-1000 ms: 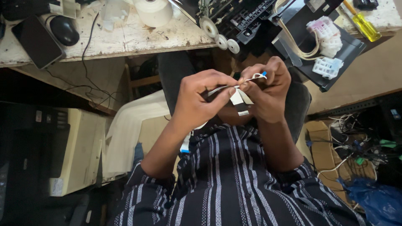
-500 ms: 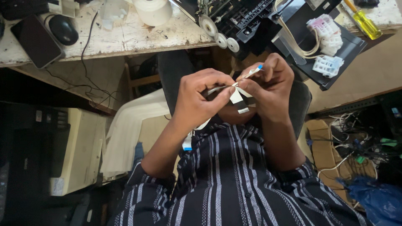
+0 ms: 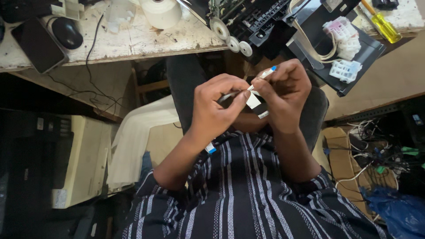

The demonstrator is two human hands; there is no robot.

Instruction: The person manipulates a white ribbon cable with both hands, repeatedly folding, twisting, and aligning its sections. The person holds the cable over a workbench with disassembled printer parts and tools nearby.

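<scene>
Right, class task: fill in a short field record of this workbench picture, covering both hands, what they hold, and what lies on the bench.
View: head camera, looking down at the lap.
Left hand: pinches a flat white ribbon cable with blue tips.
Right hand: grips the same cable near its upper blue end.
Bench: worn white wooden top.
On bench, left: black computer mouse, dark phone.
On bench, middle: white paper roll.
On bench, right: opened black printer mechanism, yellow-handled screwdriver.
Clothing: dark shirt with pale stripes.
</scene>
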